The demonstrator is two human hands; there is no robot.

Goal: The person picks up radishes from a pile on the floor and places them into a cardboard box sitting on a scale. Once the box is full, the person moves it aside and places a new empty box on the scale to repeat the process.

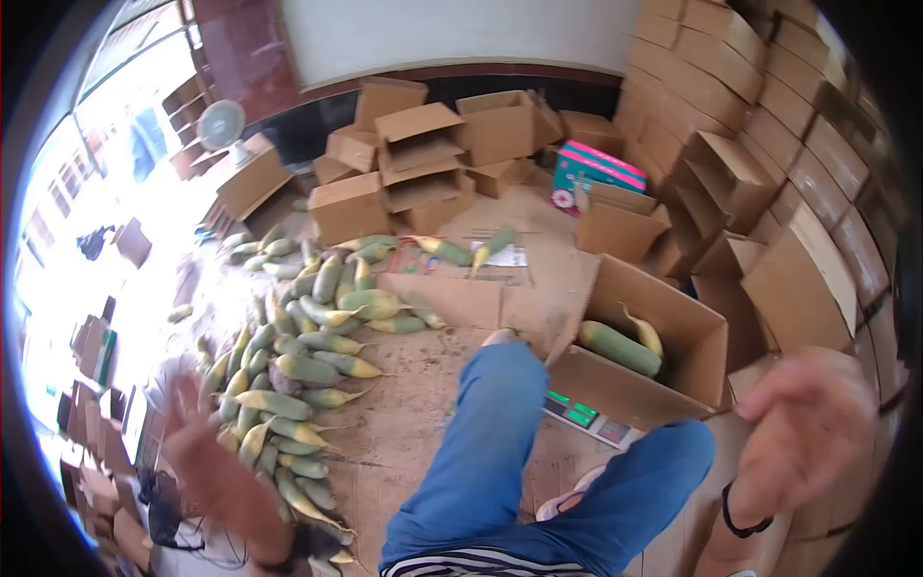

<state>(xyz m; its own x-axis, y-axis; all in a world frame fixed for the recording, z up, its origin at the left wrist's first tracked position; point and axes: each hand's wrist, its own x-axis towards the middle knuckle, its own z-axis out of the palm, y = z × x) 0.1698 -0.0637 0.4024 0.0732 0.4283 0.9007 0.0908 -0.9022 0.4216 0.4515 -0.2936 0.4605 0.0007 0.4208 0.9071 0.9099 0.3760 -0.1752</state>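
Note:
My left hand (216, 466) is raised at the left, blurred, with its fingers stretched upward and nothing visible in them. Beside and beyond it lies a large heap of green radishes (306, 370) with pale, tapering tips. On the right, my right hand (812, 428) hangs in the air, also blurred, its fingers loosely apart and no object seen in it. Nearest to that hand is an open cardboard box (639, 385) with a few green radishes (618, 348) inside. The box rests on a scale (584, 413) with a lit green display.
Cardboard boxes (418, 135) are piled at the back, and stacked cartons (808, 144) line the right wall. A teal and pink box (596, 173) stands among them. A small fan (221, 125) is at the back left. My knees (500, 404) are between heap and scale.

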